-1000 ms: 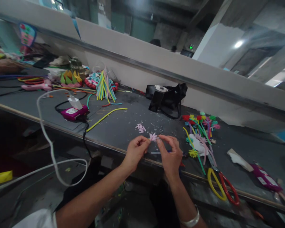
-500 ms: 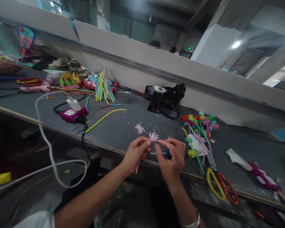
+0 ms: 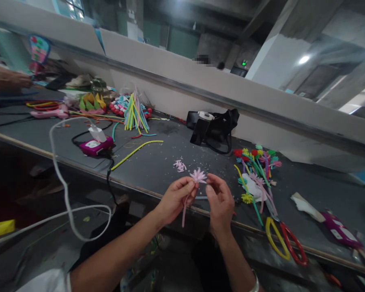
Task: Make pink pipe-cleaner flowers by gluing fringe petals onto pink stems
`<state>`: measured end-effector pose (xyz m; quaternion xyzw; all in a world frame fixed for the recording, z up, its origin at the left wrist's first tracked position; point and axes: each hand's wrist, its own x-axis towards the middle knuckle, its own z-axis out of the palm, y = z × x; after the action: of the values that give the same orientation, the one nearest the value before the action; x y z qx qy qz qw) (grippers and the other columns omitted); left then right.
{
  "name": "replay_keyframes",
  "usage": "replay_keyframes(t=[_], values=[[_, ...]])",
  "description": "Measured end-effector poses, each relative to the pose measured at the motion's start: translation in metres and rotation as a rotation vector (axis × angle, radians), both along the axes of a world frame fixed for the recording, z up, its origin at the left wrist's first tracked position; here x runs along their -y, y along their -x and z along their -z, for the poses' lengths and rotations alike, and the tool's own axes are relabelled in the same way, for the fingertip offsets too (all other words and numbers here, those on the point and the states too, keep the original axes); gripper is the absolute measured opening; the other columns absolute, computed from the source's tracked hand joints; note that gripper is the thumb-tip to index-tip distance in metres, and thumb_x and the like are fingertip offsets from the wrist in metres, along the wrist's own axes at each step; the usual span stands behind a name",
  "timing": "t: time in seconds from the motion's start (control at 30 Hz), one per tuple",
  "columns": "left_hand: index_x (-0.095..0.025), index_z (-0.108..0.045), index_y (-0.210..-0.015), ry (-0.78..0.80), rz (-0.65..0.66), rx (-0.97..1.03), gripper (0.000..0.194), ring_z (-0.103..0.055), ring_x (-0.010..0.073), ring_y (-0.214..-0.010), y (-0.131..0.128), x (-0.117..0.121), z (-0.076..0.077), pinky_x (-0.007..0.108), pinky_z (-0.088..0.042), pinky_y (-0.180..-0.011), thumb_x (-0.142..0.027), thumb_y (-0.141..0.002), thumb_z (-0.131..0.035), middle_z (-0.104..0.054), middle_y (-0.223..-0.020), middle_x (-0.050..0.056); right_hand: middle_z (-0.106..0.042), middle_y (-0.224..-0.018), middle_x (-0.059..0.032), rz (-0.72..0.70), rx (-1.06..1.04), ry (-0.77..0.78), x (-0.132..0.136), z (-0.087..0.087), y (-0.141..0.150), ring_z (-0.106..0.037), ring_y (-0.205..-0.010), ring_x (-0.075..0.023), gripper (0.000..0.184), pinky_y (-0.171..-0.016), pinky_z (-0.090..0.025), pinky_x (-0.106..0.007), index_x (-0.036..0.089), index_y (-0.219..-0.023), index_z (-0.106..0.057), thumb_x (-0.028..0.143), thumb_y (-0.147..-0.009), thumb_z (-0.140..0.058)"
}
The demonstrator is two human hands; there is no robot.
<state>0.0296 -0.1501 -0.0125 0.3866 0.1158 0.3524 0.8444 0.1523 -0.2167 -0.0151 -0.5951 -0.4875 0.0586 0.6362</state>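
My left hand (image 3: 178, 198) is closed, pinching a pale pink craft flower (image 3: 197, 175) just below its head. The flower's narrow petals fan outward, and its pink stem hangs down beneath my fingers. Just right of the petals is my right hand (image 3: 221, 202), its thumb and fingers curved and apart with nothing seen between them. Whether a fingertip brushes a petal, I cannot tell. Beyond the flower lies a small pile of short pink pieces (image 3: 179, 165) on the dark table (image 3: 152, 170). A rod-like thing lies partly hidden behind my hands.
Scissors (image 3: 277, 239) with yellow and red handles overhang the front edge at right, near finished flowers (image 3: 255, 156). A black bag (image 3: 219, 125) leans at the back. Left are a magenta power box (image 3: 96, 146), a white cable (image 3: 59, 178) and colourful stems (image 3: 135, 113). Another person's hand (image 3: 7, 79) shows far left.
My right fingers have moved off the petals, slightly to the right. The flower now shows wider petals, and its stem hangs further right. The other person's hand has risen.
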Motion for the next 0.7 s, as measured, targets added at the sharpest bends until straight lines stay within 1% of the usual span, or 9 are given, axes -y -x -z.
replay_keyframes(t=[0.07, 0.17, 0.23, 0.3, 0.4, 0.47, 0.6, 0.7], values=[[-0.014, -0.056, -0.078, 0.001, 0.047, 0.021, 0.025, -0.035, 0.0035, -0.047, 0.0006, 0.0006, -0.0009, 0.021, -0.021, -0.047, -0.037, -0.086, -0.064, -0.046, -0.061, -0.004, -0.067, -0.109, -0.0061, -0.095, -0.103, 0.055, -0.0024, 0.0032, 0.0003, -0.062, -0.098, -0.0201, 0.032, -0.086, -0.049, -0.035, 0.022, -0.116, -0.064, 0.034, -0.087, -0.059], [-0.014, -0.055, -0.078, 0.004, 0.064, 0.027, 0.026, -0.031, 0.0029, -0.046, 0.0008, 0.0012, -0.0012, 0.021, -0.018, -0.046, -0.038, -0.086, -0.063, -0.044, -0.06, -0.005, -0.069, -0.108, -0.0057, -0.223, -0.246, 0.098, -0.0052, 0.0055, 0.0023, -0.063, -0.098, -0.0202, 0.03, -0.087, -0.049, -0.034, 0.021, -0.111, -0.066, 0.036, -0.085, -0.061], [-0.014, -0.055, -0.076, 0.012, 0.071, 0.014, 0.028, -0.029, 0.0027, -0.045, 0.0004, 0.0019, -0.0009, 0.021, -0.018, -0.045, -0.039, -0.085, -0.064, -0.044, -0.059, -0.005, -0.07, -0.104, -0.0054, -0.279, -0.307, 0.108, -0.0063, 0.0058, 0.0041, -0.063, -0.095, -0.02, 0.028, -0.086, -0.049, -0.033, 0.02, -0.106, -0.068, 0.036, -0.084, -0.063], [-0.015, -0.053, -0.074, 0.02, 0.075, -0.007, 0.03, -0.028, 0.0026, -0.044, -0.0003, 0.003, 0.0, 0.021, -0.017, -0.044, -0.04, -0.084, -0.066, -0.043, -0.057, -0.006, -0.07, -0.098, -0.0046, -0.305, -0.336, 0.111, -0.0066, 0.0055, 0.0057, -0.063, -0.09, -0.0193, 0.025, -0.084, -0.05, -0.033, 0.02, -0.101, -0.069, 0.036, -0.082, -0.065], [-0.015, -0.053, -0.072, 0.017, 0.058, -0.042, 0.032, -0.03, 0.0025, -0.043, -0.0013, 0.0051, 0.0016, 0.02, -0.018, -0.043, -0.042, -0.082, -0.068, -0.045, -0.056, -0.006, -0.07, -0.092, -0.003, -0.306, -0.362, 0.104, -0.006, 0.0046, 0.007, -0.064, -0.087, -0.0185, 0.021, -0.083, -0.05, -0.032, 0.021, -0.096, -0.071, 0.034, -0.081, -0.067], [-0.015, -0.053, -0.072, 0.012, 0.044, -0.079, 0.033, -0.034, 0.0025, -0.042, -0.002, 0.0061, 0.0023, 0.019, -0.02, -0.043, -0.043, -0.08, -0.069, -0.049, -0.057, -0.005, -0.07, -0.089, -0.0019, -0.296, -0.372, 0.098, -0.0054, 0.0038, 0.0069, -0.064, -0.086, -0.0181, 0.018, -0.082, -0.05, -0.031, 0.021, -0.094, -0.072, 0.033, -0.08, -0.068], [-0.015, -0.057, -0.073, -0.009, 0.028, -0.148, 0.035, -0.045, 0.0045, -0.044, -0.0028, 0.0063, 0.0029, 0.019, -0.033, -0.045, -0.047, -0.078, -0.07, -0.056, -0.061, -0.002, -0.071, -0.085, -0.0016, -0.249, -0.37, 0.105, -0.0046, 0.0043, 0.0043, -0.064, -0.082, -0.0179, 0.018, -0.079, -0.05, -0.03, 0.02, -0.09, -0.073, 0.035, -0.08, -0.069], [-0.014, -0.06, -0.077, -0.036, 0.026, -0.151, 0.032, -0.052, 0.0068, -0.049, -0.0033, 0.0062, 0.0039, 0.021, -0.042, -0.05, -0.044, -0.076, -0.073, -0.062, -0.065, 0.0, -0.072, -0.085, -0.0023, -0.185, -0.366, 0.129, -0.0044, 0.0071, 0.0007, -0.064, -0.079, -0.018, 0.02, -0.076, -0.05, -0.03, 0.019, -0.088, -0.073, 0.037, -0.079, -0.069]])
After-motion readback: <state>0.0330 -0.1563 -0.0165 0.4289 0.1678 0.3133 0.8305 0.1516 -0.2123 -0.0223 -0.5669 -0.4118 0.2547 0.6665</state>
